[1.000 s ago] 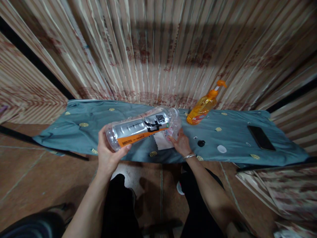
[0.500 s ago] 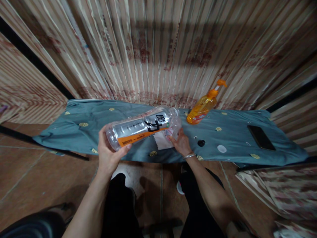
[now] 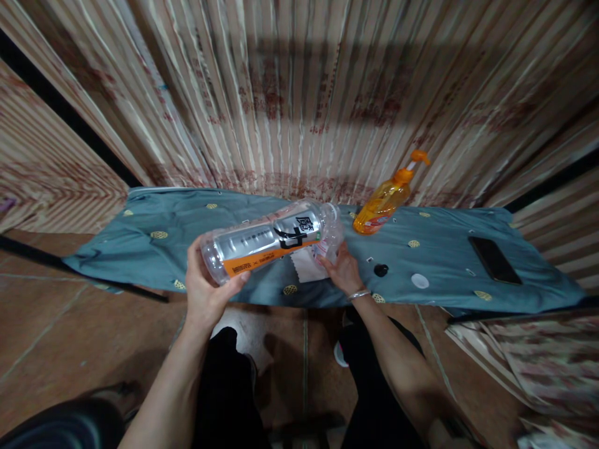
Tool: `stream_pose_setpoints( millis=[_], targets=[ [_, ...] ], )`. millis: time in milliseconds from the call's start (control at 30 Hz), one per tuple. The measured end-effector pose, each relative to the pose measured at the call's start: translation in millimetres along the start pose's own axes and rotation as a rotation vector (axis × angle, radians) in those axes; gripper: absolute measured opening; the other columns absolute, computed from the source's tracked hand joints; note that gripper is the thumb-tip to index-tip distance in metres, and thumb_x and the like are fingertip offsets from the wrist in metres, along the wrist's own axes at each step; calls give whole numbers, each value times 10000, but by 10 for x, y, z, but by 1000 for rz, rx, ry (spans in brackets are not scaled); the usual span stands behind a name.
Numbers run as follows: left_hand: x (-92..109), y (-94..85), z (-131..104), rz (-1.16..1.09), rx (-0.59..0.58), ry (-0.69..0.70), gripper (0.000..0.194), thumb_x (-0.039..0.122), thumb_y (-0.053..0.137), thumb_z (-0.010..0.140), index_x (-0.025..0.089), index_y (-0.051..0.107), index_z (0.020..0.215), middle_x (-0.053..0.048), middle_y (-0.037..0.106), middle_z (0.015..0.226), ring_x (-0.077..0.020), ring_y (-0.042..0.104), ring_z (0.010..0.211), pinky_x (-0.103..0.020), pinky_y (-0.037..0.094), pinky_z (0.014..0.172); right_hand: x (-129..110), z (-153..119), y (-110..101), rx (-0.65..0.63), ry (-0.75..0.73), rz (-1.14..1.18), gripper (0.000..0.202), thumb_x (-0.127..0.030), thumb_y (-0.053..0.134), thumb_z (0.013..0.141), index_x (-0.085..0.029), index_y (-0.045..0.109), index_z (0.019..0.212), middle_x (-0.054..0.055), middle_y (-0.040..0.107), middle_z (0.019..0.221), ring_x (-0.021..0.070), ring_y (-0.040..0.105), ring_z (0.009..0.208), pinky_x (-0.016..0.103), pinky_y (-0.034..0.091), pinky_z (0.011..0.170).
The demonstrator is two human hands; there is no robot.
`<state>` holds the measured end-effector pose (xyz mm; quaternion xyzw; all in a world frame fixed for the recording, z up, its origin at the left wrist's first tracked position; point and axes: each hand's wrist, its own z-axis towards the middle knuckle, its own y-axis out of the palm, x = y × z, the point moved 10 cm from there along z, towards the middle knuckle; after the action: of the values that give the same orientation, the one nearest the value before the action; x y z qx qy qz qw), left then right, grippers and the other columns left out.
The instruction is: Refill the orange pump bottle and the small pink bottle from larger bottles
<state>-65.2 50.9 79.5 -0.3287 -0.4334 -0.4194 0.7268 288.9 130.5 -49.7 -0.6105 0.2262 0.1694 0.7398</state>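
Left hand grips bottle base; neck points right, near-level; right hand fingers pinch neck.

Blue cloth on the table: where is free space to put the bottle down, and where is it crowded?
Widest bare patch: the left part of the blue cloth, from its left edge to the left hand holding the clear bottle. A smaller patch lies between the white cap and the phone. Crowded around the right hand: white paper, black cap, orange pump bottle.
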Motion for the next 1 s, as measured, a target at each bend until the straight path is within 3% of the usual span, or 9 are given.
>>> stream_pose_setpoints(
  millis=[500, 733, 1000],
  targets=[
    [-16, -11, 4, 24, -10, 7, 949, 664, 1031, 581, 245, 660, 1347, -144, 762, 1391, -381, 776, 1274, -511, 692, 1072, -50, -12, -68, -27, 23, 9, 429, -368, 766, 1016, -152, 625, 1360, 227, 863, 1174, 369, 852, 1039, 431, 641, 888],
    [24, 3, 5, 4, -5, 7, 939, 631, 1038, 563, 236, 658, 1325, -156, 766, 1375, -391, 784, 1256, -519, 701, 1061, -36, -14, -62, -33, 40, -7, 479, -462, 782, 1022, -140, 643, 1349, 230, 859, 1181, 366, 849, 1041, 437, 639, 892],
    [16, -6, 1, 8, -1, 14, 922, 636, 1036, 575, 237, 668, 1320, -147, 775, 1361, -372, 790, 1230, -494, 708, 1028, -28, -10, -57, -14, 27, 14, 421, -423, 774, 1010, -172, 629, 1315, 220, 861, 1160, 370, 852, 1014, 448, 650, 868]
  ],
)
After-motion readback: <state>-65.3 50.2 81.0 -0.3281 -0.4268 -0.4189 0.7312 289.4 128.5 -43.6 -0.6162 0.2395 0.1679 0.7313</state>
